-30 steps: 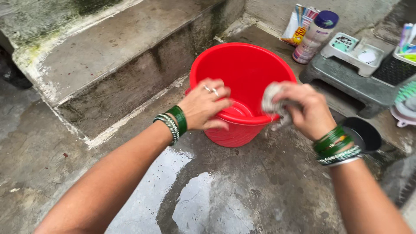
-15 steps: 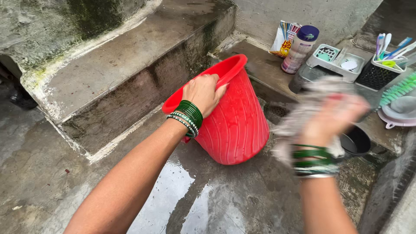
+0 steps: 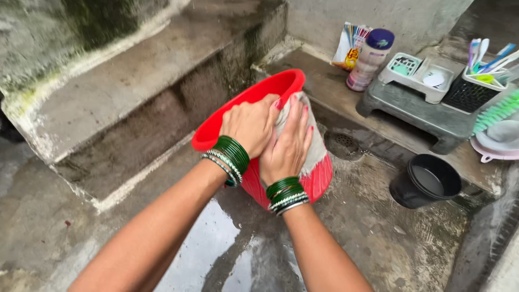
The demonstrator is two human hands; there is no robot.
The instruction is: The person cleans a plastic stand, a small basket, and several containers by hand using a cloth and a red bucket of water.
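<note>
Tilting away, mouth upper-left: red bucket (image 3: 254, 103) | right hand (image 3: 287, 146) pressing cloth (image 3: 316, 157)

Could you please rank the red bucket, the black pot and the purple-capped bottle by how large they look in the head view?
1. Red bucket, though nearest the camera.
2. Black pot.
3. Purple-capped bottle, farthest away.

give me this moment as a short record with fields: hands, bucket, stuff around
left hand: the left hand grips the rim of the red bucket
right hand: the right hand presses a pale cloth flat on the bucket's outer wall
bucket: tilted, mouth facing away toward the concrete steps
floor: wet patch near the person
right side: black pot, floor drain, grey stool bearing a white soap tray
back ledge: bottle with blue cap, packet
</note>
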